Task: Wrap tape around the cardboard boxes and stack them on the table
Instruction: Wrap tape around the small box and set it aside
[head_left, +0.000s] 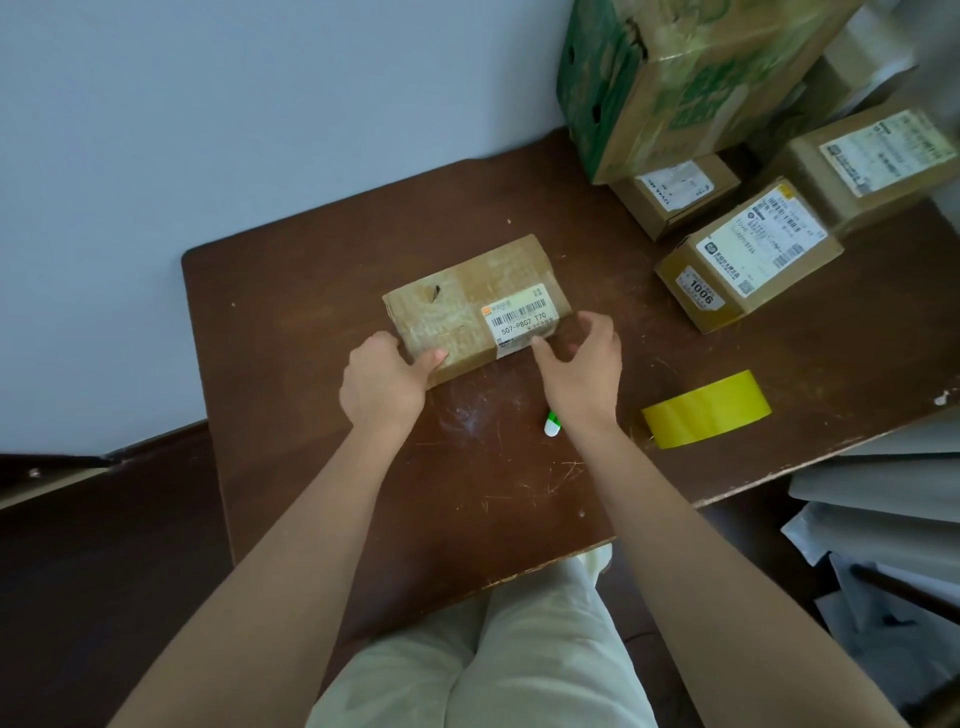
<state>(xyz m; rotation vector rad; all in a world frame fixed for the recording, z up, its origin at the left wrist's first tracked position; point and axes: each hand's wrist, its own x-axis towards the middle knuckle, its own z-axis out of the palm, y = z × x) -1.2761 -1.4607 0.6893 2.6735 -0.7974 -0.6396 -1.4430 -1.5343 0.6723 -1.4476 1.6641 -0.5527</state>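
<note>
Head view: left hand (382, 376) grips the taped cardboard box's (457, 291) near-left corner, thumb on top; right hand (582, 366) hovers, fingers loosely curled and holding nothing, forefinger touching its label (518, 318). Yellow tape roll (706, 410) lies right of those fingers.

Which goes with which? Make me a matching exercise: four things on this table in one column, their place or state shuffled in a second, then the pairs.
1. flat taped box
2. yellow tape roll
3. box marked 1006
4. green printed carton

A. far right corner, resting on a smaller box
B. lying alone near the right edge
C. table centre, between both hands
D. right of centre, label facing up

Pairs: 1-C, 2-B, 3-D, 4-A
</note>
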